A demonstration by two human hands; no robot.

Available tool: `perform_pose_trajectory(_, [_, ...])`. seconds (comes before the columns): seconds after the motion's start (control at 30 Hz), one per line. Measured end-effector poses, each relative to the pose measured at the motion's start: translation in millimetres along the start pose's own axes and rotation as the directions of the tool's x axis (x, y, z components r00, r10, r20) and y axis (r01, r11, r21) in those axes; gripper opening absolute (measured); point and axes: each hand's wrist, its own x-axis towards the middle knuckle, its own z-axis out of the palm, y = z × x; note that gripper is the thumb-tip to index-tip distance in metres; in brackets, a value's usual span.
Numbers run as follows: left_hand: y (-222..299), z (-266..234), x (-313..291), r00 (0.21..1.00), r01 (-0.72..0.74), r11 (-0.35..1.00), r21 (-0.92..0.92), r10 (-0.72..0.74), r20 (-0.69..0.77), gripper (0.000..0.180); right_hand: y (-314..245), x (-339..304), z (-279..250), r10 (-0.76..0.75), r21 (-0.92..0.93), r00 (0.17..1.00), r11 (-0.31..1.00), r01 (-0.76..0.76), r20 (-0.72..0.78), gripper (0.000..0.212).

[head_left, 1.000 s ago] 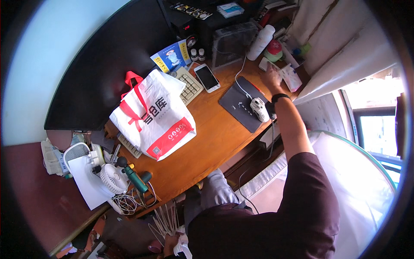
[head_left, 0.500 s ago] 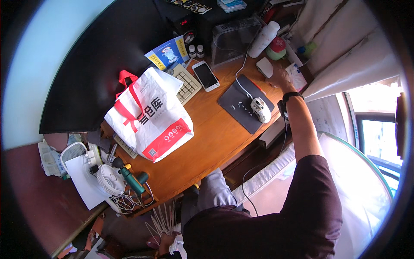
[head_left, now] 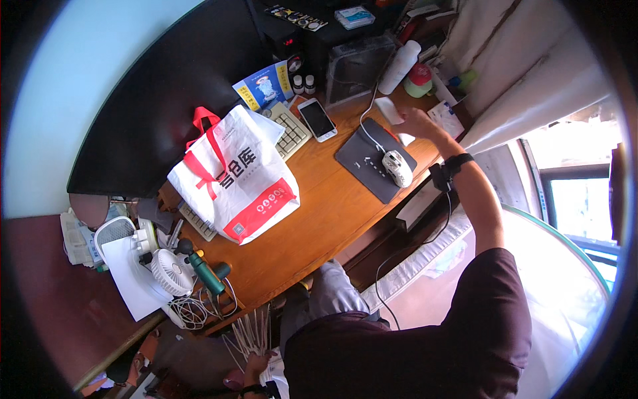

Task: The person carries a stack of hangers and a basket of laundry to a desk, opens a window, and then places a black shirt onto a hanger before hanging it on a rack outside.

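The white object (head_left: pixel 388 110) has shifted toward the mouse pad (head_left: pixel 375 178).

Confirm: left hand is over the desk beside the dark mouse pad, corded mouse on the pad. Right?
Wrong hand: the head view shows the right hand over the desk beside the dark mouse pad. The left hand is low in the picture, at a bundle of pale strands. The corded mouse is on the pad, as you say.

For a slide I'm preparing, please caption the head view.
Right hand near a dark mouse pad on a wooden desk with a white bag, left hand holding pale strands.
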Motion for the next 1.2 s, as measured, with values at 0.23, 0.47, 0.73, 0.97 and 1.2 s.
perform_pose_trajectory(0.23, [67.4,-15.8,6.6,0.943,0.324,0.945,-0.054,-0.317,0.103,0.039,-129.6,-10.0,33.5,-0.278,0.189,0.958,0.947,0.261,0.068,0.059])
perform_pose_trajectory(0.47, [63.2,4.9,3.9,0.956,0.287,0.953,-0.098,-0.279,0.086,0.045,-186.6,32.5,69.4,-0.043,0.001,0.998,0.999,0.043,0.055,0.072])
perform_pose_trajectory(0.73, [63.0,15.4,-15.2,0.952,-0.304,0.931,0.202,0.306,0.021,0.045,-187.1,39.7,103.1,0.103,-0.215,0.986,0.968,-0.13,-0.133,0.077])
perform_pose_trajectory(0.97, [46.7,23.5,-5.2,0.967,0.235,0.731,-0.641,-0.241,0.08,0.028,-184.2,40.6,114.9,0.144,-0.133,0.967,0.976,-0.174,-0.211,0.075])
perform_pose_trajectory(1.2, [-1.6,36.4,-0.7,0.845,0.398,0.766,-0.505,-0.52,-0.122,0.038,-176.2,27.3,123.9,0.075,0.012,0.929,0.997,-0.076,-0.361,0.078])
